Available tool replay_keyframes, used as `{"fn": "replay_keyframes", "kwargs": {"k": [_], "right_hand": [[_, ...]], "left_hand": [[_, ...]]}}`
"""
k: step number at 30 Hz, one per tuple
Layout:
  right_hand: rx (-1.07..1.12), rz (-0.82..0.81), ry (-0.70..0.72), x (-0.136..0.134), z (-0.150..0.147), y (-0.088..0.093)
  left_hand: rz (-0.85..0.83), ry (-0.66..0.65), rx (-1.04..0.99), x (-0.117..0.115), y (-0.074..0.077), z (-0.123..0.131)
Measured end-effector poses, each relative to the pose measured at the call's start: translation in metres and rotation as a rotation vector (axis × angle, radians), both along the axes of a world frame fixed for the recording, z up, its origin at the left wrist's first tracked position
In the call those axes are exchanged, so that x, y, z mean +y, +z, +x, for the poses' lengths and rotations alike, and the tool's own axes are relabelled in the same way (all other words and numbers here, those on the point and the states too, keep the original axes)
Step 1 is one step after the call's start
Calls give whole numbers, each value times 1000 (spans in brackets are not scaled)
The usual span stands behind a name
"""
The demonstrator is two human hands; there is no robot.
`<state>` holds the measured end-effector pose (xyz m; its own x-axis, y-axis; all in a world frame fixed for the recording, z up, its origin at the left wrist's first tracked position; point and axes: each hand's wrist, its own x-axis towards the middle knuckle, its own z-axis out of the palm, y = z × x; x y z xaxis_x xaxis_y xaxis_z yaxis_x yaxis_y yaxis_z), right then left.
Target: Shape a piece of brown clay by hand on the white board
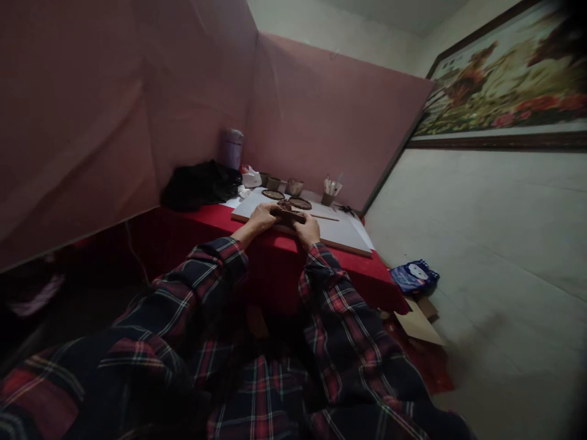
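Your left hand [262, 217] and right hand [308, 231] are both closed on one dark brown piece [290, 215]. The left grip curls over its far-left end and the right grip clasps its near-right end. The view is dim and the piece small, so you cannot tell how the fingertips sit underneath.

The piece lies between your two hands, low over the near-left part of the white board [342, 235]. It seems to touch the board or hang just above it.

To handle it well, I judge you should rest both wrists on the board's edge, press evenly from the two ends, and let the board take the weight. The piece looks slim enough to twist if one hand pulls harder.

Just beyond the piece lie two dark round discs [273, 194], and a thin stick [323, 217] lies beside your right hand. Give these room.

The board sits on a table [275, 263] draped in red cloth. At its back stand small cups [295, 186] and a pot of brushes [328, 197]. Further left are a crumpled tissue [251, 177], a black bag [199, 183] and a purple flask [232, 148].

A blue packet [415, 276] lies on the floor to the right of the table.
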<state>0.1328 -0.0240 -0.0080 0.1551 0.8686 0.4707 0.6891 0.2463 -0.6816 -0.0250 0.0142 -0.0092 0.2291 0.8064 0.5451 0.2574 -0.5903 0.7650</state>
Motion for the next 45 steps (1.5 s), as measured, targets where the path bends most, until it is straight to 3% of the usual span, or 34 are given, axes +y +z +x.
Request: {"fn": "replay_keyframes", "kwargs": {"k": [12,27,35,45], "right_hand": [[15,21,6,-3,-2,-3],[43,33,30,-3,-2,-3],[81,45,51,0,-1,-4],[73,43,43,-1,-1,-4]], "left_hand": [[-13,47,-11,6,-3,-2],[1,-41,-26,5,-2,-4],[42,26,3,5,-2,-3],[-4,-16,-63,7,-4,-3]]}}
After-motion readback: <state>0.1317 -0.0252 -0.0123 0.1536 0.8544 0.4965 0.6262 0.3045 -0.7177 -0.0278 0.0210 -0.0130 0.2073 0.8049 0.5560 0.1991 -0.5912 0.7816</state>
